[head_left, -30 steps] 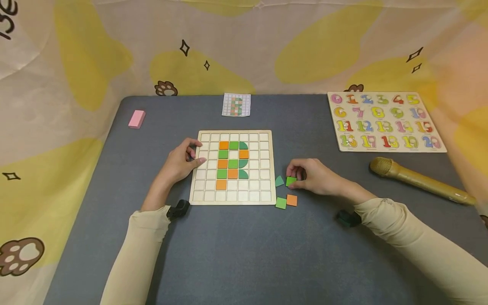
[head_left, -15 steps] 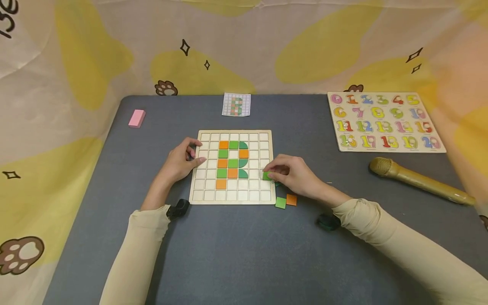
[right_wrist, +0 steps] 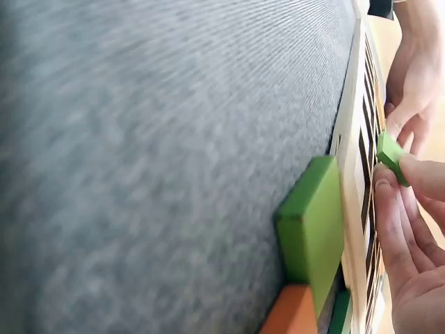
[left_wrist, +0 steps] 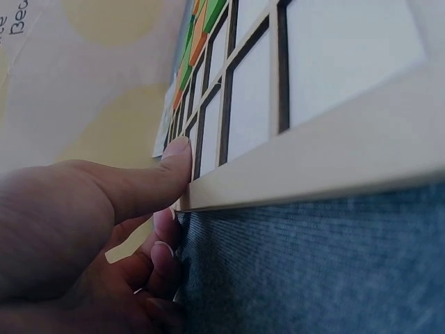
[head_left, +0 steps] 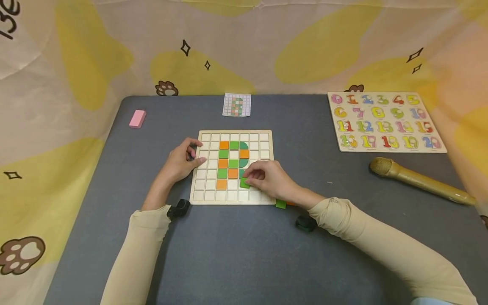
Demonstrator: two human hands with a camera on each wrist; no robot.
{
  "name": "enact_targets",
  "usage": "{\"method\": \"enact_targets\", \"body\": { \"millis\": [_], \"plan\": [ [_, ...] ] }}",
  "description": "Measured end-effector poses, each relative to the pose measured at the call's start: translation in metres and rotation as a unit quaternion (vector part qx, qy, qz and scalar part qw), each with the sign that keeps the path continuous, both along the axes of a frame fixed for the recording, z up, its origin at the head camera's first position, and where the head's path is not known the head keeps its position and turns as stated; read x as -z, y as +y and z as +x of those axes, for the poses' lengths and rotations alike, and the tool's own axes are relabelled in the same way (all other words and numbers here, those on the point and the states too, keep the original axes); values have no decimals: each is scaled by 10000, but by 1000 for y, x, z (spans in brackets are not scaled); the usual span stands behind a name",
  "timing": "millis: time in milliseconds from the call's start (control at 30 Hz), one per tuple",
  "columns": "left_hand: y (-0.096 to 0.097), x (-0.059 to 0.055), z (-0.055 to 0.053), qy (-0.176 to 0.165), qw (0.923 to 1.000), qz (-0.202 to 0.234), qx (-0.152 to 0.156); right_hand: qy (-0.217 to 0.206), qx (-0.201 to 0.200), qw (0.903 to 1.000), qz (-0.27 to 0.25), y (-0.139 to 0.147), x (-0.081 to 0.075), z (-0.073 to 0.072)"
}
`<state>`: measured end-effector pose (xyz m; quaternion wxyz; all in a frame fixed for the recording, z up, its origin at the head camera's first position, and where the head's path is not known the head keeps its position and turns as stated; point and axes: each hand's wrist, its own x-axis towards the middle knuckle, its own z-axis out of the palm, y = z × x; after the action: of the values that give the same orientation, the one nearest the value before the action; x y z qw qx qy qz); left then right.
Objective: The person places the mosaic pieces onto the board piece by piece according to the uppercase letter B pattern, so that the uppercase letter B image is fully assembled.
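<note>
A wooden grid board (head_left: 259,199) lies on the table, with orange, green and dark-green tiles set in its middle columns. My left hand (head_left: 179,163) holds the board's left edge, its thumb (left_wrist: 177,156) on the rim and the other fingers bent beside it. Between thumb and fingers of my right hand (head_left: 272,180) is a green square tile (head_left: 244,183), pinched over the lower part of the board. That tile (right_wrist: 391,156) looks tilted in the right wrist view. By the board's right edge lie another green tile (right_wrist: 316,229) and an orange tile (right_wrist: 292,312), partly hidden by my right wrist in the head view.
A small pattern card (head_left: 237,104) lies behind the board. Back left is a pink block (head_left: 137,119). On the right are a number puzzle board (head_left: 386,122) and a gold microphone (head_left: 419,180). A printed cloth (head_left: 263,42) hangs behind the table.
My right hand has carried the green tile leftward from beside the board to over its lower middle. My left hand has stayed at the board's left edge.
</note>
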<state>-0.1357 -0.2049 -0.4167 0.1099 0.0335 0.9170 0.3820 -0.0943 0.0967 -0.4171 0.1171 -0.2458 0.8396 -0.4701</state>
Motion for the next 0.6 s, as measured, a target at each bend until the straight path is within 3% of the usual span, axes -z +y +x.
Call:
{"method": "enact_targets", "body": {
  "millis": [400, 600],
  "plan": [
    [1, -1, 0, -11, 10000, 1, -14, 322, -85, 9980, 545, -5, 1, -2],
    [1, -1, 0, -4, 10000, -1, 3, 143, 6, 9955, 937, -1, -2, -2]
  ]
}}
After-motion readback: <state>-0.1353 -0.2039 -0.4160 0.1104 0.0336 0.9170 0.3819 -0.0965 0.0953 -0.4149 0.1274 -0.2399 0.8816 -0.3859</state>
